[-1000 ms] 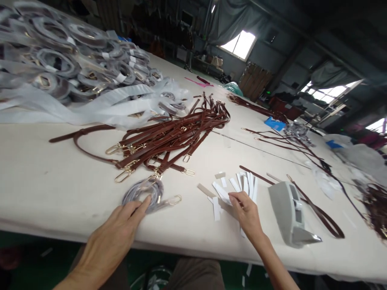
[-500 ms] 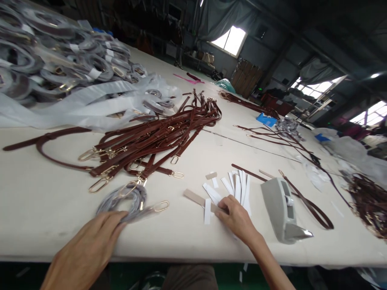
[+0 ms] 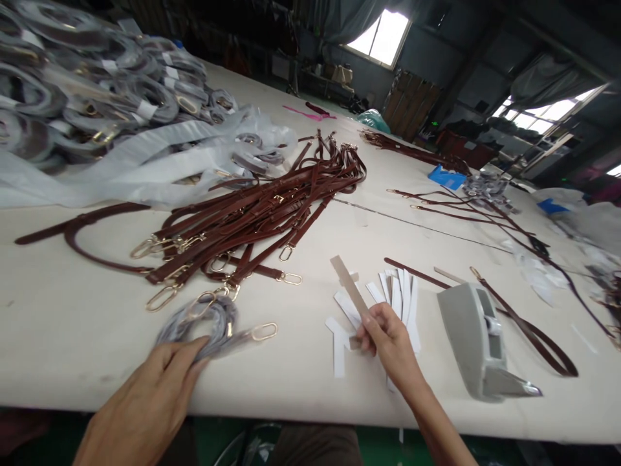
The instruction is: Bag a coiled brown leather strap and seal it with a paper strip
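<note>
Big cream worktop [image 3: 58, 323] fills frame. Dark workshop behind, bright window [image 3: 381, 39] at top.
Upper left: heap of wrapped grey bundles [image 3: 72, 97].
Lower left: left hand [image 3: 145, 401], fingers loose and flat, tips touching wrapped strap coil [image 3: 204, 323].
Middle: pile of brown straps [image 3: 262, 213].
Lower middle: right hand [image 3: 391, 343], fingers pinching tan strip [image 3: 350, 285], tilted up above white strips [image 3: 400, 298].
Lower right: grey tape holder [image 3: 473, 343] just beside.

We have a single view, worn on the head. It looks forward and down along the table [image 3: 72, 336], with the left hand [image 3: 145, 401] and right hand [image 3: 391, 340] close at the lower edge and the far windows [image 3: 378, 35] at the top.
</note>
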